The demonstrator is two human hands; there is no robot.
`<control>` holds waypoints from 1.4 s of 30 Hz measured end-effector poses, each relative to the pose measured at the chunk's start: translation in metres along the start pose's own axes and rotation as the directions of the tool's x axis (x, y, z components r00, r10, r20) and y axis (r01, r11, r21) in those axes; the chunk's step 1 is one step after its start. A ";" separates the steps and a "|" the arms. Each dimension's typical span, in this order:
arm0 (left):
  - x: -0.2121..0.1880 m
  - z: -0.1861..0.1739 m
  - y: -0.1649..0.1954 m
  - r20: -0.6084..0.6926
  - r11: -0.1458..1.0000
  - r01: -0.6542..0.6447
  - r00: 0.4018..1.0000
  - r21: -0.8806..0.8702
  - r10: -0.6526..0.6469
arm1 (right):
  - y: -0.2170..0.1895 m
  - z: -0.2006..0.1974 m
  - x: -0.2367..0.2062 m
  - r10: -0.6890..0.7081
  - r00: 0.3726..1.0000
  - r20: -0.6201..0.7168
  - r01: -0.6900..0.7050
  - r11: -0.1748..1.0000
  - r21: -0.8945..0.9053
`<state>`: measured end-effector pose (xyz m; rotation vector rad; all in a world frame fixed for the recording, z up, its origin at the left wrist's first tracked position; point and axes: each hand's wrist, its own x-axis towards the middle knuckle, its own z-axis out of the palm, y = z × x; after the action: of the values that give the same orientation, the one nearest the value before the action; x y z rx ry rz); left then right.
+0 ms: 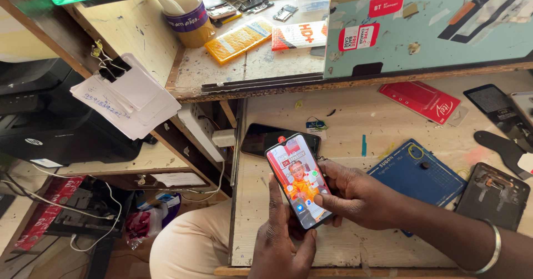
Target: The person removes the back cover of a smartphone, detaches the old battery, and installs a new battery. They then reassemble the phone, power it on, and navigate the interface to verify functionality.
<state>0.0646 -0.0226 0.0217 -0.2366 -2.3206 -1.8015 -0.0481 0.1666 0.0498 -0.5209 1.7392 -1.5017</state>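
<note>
A lit phone (299,180) is being held above the wooden bench (355,118), tilted up so its screen is facing the camera. It is being clamped from below by the left hand (283,240), leaving the glass free, while the right hand (355,193) is being curled beside it, a fingertip touching the screen. A second, dark phone (261,139) is partly hidden behind it; the blue mat (416,173) is being partly covered by the right forearm.
</note>
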 end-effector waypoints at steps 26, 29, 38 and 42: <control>0.002 -0.005 0.012 -0.021 0.994 0.093 0.995 -0.049 -0.094 | -0.005 -0.002 -0.004 -0.061 0.983 0.174 0.064 0.998 -0.012; 0.002 -0.004 0.009 -0.018 0.992 0.120 0.992 -0.038 -0.121 | -0.005 -0.001 -0.005 -0.070 0.983 0.172 0.072 0.997 -0.007; 0.001 -0.004 -0.001 0.033 0.999 0.008 0.999 -0.049 -0.006 | -0.005 -0.003 -0.006 -0.067 0.990 0.120 0.070 0.997 -0.021; 0.002 -0.004 0.004 0.049 0.999 0.044 0.998 0.020 -0.045 | -0.006 -0.003 -0.006 0.076 0.995 0.068 -0.079 0.996 0.037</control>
<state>0.0634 -0.0257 0.0273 -0.2305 -2.3936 -1.8131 -0.0476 0.1712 0.0575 -0.4722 1.6572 -1.4452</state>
